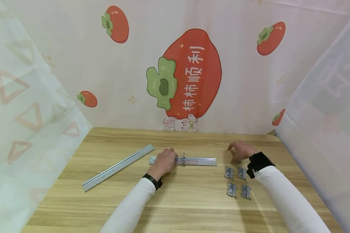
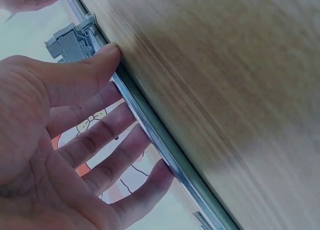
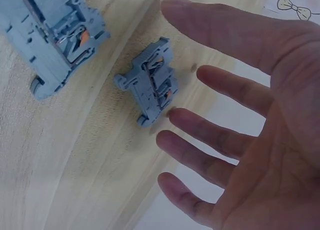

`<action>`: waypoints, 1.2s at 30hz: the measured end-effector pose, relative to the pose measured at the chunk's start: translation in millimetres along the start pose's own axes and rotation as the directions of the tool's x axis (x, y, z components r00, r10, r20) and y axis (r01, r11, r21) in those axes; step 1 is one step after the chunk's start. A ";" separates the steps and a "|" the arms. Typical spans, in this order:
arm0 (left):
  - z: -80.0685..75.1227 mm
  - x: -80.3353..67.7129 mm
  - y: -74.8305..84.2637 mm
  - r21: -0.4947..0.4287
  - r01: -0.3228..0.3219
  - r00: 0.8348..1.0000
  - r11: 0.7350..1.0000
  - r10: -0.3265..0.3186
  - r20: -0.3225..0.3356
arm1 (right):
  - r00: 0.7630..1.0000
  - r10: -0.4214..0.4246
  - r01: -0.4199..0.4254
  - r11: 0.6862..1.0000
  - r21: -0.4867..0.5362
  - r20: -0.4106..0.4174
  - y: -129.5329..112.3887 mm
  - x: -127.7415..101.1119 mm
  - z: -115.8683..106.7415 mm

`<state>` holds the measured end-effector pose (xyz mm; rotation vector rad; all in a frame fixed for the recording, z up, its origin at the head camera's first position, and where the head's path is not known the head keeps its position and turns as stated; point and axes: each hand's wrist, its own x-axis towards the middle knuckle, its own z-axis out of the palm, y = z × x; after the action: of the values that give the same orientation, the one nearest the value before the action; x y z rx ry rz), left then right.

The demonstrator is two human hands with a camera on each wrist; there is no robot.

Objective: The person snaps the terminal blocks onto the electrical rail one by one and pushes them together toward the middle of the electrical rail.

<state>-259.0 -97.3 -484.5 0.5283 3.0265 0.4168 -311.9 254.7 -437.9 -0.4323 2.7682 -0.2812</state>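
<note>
My left hand [image 1: 164,162] holds a short metal DIN rail [image 1: 202,161] near its left part, thumb on one long edge and fingers along the other. On that rail, just right of the hand, stands a grey terminal block [image 1: 184,160]; the left wrist view shows the same terminal block [image 2: 72,42] beyond the thumb. My right hand [image 1: 241,151] hovers over the right side of the table, fingers spread and nothing between them. Below its fingertips lies a grey terminal block [image 3: 151,82] with orange parts, and a nearer terminal block [image 3: 55,37] is beside it.
A longer metal rail [image 1: 118,168] lies slantwise on the left of the wooden table [image 1: 189,210]. Several loose terminal blocks lie in rows at the right, among them one in the front row [image 1: 246,192]. A printed curtain [image 1: 239,97] hangs behind the table's back edge.
</note>
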 end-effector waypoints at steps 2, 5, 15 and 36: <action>0.3 0.2 -0.1 -0.004 -0.003 1.000 1.000 0.003 -0.002 | 1.000 0.007 -0.007 1.000 -0.020 0.002 1.3 0.8 1.9; 0.4 -0.1 -0.4 -0.006 -0.008 1.000 1.000 0.008 -0.008 | 1.000 0.021 -0.021 0.999 -0.027 -0.004 2.3 2.3 4.5; -0.2 0.6 -0.7 -0.011 -0.013 1.000 1.000 0.013 -0.024 | 0.999 0.005 -0.005 1.000 0.010 -0.032 6.5 0.6 6.5; -3.0 -9.4 -3.4 0.079 -0.034 0.996 0.996 0.028 0.083 | 0.999 -0.007 0.010 0.997 0.075 -0.043 12.7 -0.1 11.1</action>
<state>-251.6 -104.3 -482.6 0.5830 2.9697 0.2688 -311.3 265.0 -451.2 -0.4234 2.7870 -0.4003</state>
